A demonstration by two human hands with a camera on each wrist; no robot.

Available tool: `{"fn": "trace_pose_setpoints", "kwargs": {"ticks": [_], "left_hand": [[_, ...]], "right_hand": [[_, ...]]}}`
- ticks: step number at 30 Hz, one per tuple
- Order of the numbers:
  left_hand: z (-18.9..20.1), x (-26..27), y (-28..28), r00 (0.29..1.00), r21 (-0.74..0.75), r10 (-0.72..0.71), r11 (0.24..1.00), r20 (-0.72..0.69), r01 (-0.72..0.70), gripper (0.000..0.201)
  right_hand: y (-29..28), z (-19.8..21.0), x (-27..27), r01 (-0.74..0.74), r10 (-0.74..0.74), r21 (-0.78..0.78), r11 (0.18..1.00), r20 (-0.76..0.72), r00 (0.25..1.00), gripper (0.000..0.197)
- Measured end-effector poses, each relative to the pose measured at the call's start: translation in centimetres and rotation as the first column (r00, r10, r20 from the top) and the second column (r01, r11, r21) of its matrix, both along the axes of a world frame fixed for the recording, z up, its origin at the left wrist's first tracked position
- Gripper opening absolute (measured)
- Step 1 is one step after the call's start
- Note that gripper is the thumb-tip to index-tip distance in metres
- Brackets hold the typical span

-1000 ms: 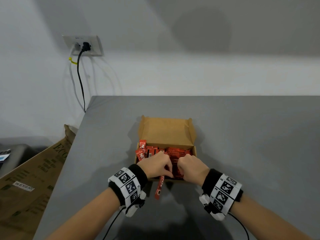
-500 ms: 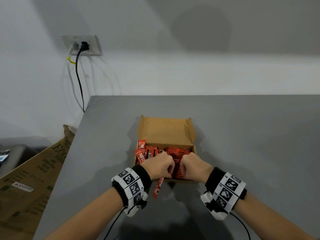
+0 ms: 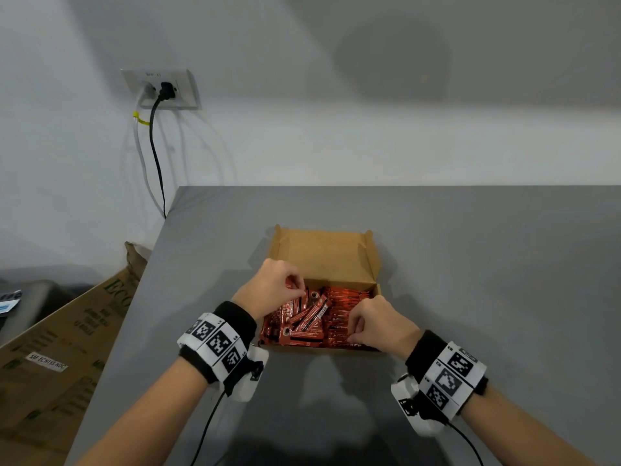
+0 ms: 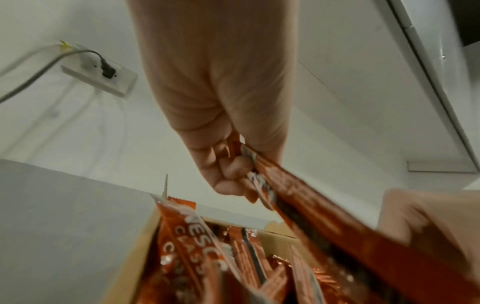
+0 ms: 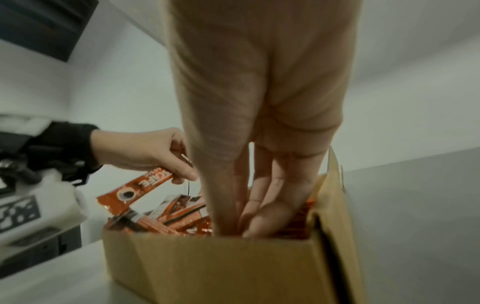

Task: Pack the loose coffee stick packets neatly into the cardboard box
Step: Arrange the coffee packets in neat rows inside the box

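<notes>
An open cardboard box (image 3: 322, 257) sits mid-table, its lid tilted back. Red coffee stick packets (image 3: 339, 304) fill it, neat on the right and jumbled on the left. My left hand (image 3: 300, 290) hovers over the box's left side and pinches one end of a red packet (image 3: 297, 302). In the left wrist view that packet (image 4: 324, 216) slants down from my left hand (image 4: 246, 174). My right hand (image 3: 356, 331) is at the front right corner. In the right wrist view its fairly straight fingers (image 5: 262, 185) reach down among the packets behind the front wall (image 5: 207, 267); their tips are hidden.
The grey table (image 3: 470, 264) stretches bare to the right and behind the box; its left edge is close to my left forearm. A large cardboard carton (image 3: 60, 348) leans beside the table on the left. A wall socket (image 3: 161, 90) with a black cable is behind.
My left hand rose from the box's front edge to over its left side, taking along the packet that hung over the front. My right hand shifted right, its fingers going into the box.
</notes>
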State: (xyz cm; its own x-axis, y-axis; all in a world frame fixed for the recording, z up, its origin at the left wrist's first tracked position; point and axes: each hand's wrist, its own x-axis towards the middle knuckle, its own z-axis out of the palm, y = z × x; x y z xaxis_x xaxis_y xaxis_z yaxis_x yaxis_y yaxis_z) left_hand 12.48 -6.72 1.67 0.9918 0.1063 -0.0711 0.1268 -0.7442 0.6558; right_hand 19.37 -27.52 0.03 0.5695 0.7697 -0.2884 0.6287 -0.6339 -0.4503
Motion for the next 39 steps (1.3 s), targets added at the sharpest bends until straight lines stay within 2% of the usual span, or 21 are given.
{"fn": "trace_pose_setpoints", "kwargs": {"ticks": [5, 7, 9, 11, 12, 13, 15, 18, 21, 23, 28, 30, 32, 34, 36, 37, 38, 39], "left_hand": [[0.1, -0.3, 0.5, 0.997, -0.024, 0.048, 0.999, 0.067, -0.047, 0.007], [-0.2, -0.4, -0.1, 0.984, -0.029, 0.085, 0.996, 0.159, -0.082, 0.008], [-0.5, -0.7, -1.5, 0.944, -0.069, 0.121, 0.992, 0.306, -0.104, 0.007], [-0.9, -0.9, -3.2, 0.898, -0.077, 0.105, 0.994, 0.428, -0.080, 0.003], [-1.1, -0.9, -3.9, 0.880, -0.071, 0.096, 0.995, 0.465, -0.070, 0.002], [-1.2, -0.8, -4.4, 0.867, -0.073, 0.096, 0.995, 0.489, -0.069, 0.002], [-1.3, -0.5, -4.8, 0.853, -0.099, 0.119, 0.992, 0.509, -0.079, 0.003], [-1.4, -0.5, -4.1, 0.864, -0.157, 0.142, 0.985, 0.483, -0.074, 0.006], [-1.5, -0.9, -2.9, 0.951, -0.246, 0.109, 0.969, 0.288, -0.037, 0.014], [-1.5, -1.1, -2.6, 0.968, -0.242, 0.141, 0.966, 0.206, -0.089, 0.017], [-1.0, -1.1, -3.0, 0.927, -0.390, 0.306, 0.898, 0.219, -0.204, 0.002], [-1.1, -1.2, -3.1, 0.928, -0.470, 0.316, 0.861, 0.198, -0.193, 0.002], [-1.4, -1.2, -3.4, 0.937, -0.549, 0.308, 0.818, 0.163, -0.173, 0.003], [-1.7, -1.2, -3.8, 0.947, -0.587, 0.288, 0.795, 0.140, -0.154, 0.005], [-1.8, -1.2, -4.0, 0.962, -0.575, 0.232, 0.811, 0.145, -0.108, 0.003], [-1.8, -1.2, -4.1, 0.969, -0.550, 0.195, 0.831, 0.154, -0.080, 0.002], [-1.8, -1.2, -4.1, 0.973, -0.513, 0.156, 0.857, 0.168, -0.049, 0.004], [-1.8, -1.2, -4.1, 0.975, -0.471, 0.121, 0.882, 0.185, -0.020, 0.005]], "right_hand": [[0.0, -0.9, -0.3, -0.054, 0.054, -0.033, 0.998, 0.010, 0.998, 0.005], [0.0, -0.7, -0.1, -0.051, 0.051, -0.003, 0.999, -0.006, 0.999, 0.009], [0.2, 0.1, 0.0, 0.036, -0.036, 0.167, 0.985, -0.002, 0.999, 0.015], [0.9, 1.2, -0.6, 0.142, -0.133, 0.386, 0.911, -0.050, 0.990, 0.022], [1.3, 1.6, -1.0, 0.156, -0.127, 0.443, 0.883, -0.094, 0.987, 0.024], [1.7, 1.8, -1.3, 0.134, -0.091, 0.459, 0.878, -0.116, 0.989, 0.024], [2.1, 1.4, -1.6, 0.073, -0.050, 0.431, 0.899, -0.065, 0.997, 0.019], [1.7, 0.6, -0.6, 0.109, -0.140, 0.477, 0.872, 0.031, 0.990, 0.014], [1.0, 0.4, 0.1, 0.115, -0.175, 0.510, 0.853, 0.073, 0.982, 0.018], [0.9, 0.5, 0.3, 0.150, -0.202, 0.523, 0.839, 0.044, 0.978, 0.026], [0.9, 0.5, 0.2, 0.370, -0.364, 0.614, 0.697, -0.142, 0.921, 0.055], [0.8, 0.2, -0.1, 0.413, -0.382, 0.602, 0.683, -0.187, 0.905, 0.052], [0.9, -0.2, -0.6, 0.406, -0.358, 0.600, 0.689, -0.204, 0.911, 0.039], [1.4, -0.2, -1.2, 0.395, -0.324, 0.636, 0.663, -0.231, 0.917, 0.026], [1.8, 0.0, -1.5, 0.412, -0.359, 0.690, 0.595, -0.230, 0.905, 0.027], [1.9, 0.0, -1.3, 0.425, -0.401, 0.716, 0.554, -0.218, 0.890, 0.037], [1.7, 0.2, -1.0, 0.425, -0.431, 0.730, 0.535, -0.197, 0.881, 0.047], [1.6, 0.3, -0.8, 0.402, -0.430, 0.731, 0.551, -0.164, 0.888, 0.049]]}}
